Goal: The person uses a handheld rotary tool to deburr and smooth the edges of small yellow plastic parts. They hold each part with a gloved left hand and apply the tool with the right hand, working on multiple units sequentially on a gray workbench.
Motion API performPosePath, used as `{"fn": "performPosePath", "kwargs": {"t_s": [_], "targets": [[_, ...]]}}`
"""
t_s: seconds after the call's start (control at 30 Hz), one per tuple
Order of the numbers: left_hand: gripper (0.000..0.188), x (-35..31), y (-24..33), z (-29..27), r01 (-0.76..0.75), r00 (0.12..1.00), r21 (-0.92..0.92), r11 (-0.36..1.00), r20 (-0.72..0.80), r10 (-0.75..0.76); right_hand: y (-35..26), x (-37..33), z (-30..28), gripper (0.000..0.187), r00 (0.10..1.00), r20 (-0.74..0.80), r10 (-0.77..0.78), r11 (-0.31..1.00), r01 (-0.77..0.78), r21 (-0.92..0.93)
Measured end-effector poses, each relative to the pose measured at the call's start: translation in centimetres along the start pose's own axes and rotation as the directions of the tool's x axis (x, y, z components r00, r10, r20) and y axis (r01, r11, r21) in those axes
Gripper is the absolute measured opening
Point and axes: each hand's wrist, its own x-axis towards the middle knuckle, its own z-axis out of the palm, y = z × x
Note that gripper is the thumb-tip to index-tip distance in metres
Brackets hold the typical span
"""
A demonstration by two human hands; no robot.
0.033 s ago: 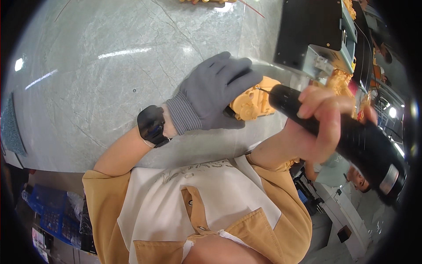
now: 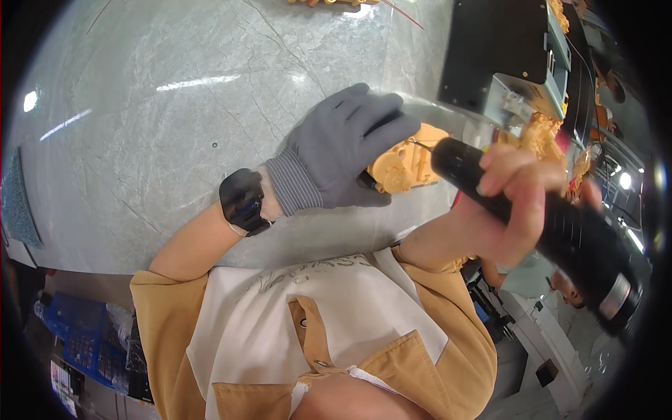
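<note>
My left hand (image 2: 343, 150), in a grey knit-cuffed glove, grips an orange-yellow plastic assembly (image 2: 395, 170) from its left side. The assembly has round and raised shapes on its upper face, and a dark piece shows beneath its left edge. In my bare right hand (image 2: 514, 203) is a black electric screwdriver (image 2: 465, 168), its fingers wrapped round the body. The tool lies at a slant, its thin bit pointing left at the assembly's top. Whether the bit sits in a screw is too small to tell.
The work sits over a grey marbled table (image 2: 175, 140). At the right stand a black panel (image 2: 490, 56) and a metal box (image 2: 521, 98), with more yellow parts (image 2: 542, 136) beside it. Another yellow part (image 2: 336, 3) lies at the far edge. Blue crates (image 2: 80, 336) are at lower left.
The rear end of the screwdriver has dipped slightly, and its front has shifted a little to the right. My left hand and the assembly have barely moved.
</note>
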Motion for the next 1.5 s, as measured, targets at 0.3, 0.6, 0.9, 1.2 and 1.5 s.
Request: {"fn": "performPosePath", "kwargs": {"t_s": [0.3,0.6,0.9,1.2,1.5], "targets": [[0.085,0.2,-0.1,-0.1,0.028,1.0,-0.025,0.999,-0.001,-0.028,-0.2,0.9,-2.7,0.018,0.974,0.193,0.121,0.991,-0.13,0.036],[0.084,0.4,-0.2,-0.1,0.04,0.999,-0.029,0.999,0.005,-0.04,0.3,0.6,-2.0,0.027,0.957,0.239,0.164,0.986,-0.152,-0.064],[0.082,0.3,-0.1,-0.3,0.053,0.997,0.001,0.999,0.048,-0.053,0.9,0.3,-1.1,0.04,0.945,0.278,0.171,0.979,-0.132,-0.156],[0.08,-0.2,0.2,-0.3,0.023,0.999,0.05,0.999,-0.03,-0.021,1.8,-0.6,-0.9,0.044,0.997,0.04,0.071,0.99,-0.066,-0.121],[0.074,-0.5,2.3,-0.5,0.251,0.959,0.095,0.963,-0.16,-0.235,-2.0,-2.7,-5.5,0.049,0.951,-0.273,-0.147,0.985,0.164,0.042]]}}
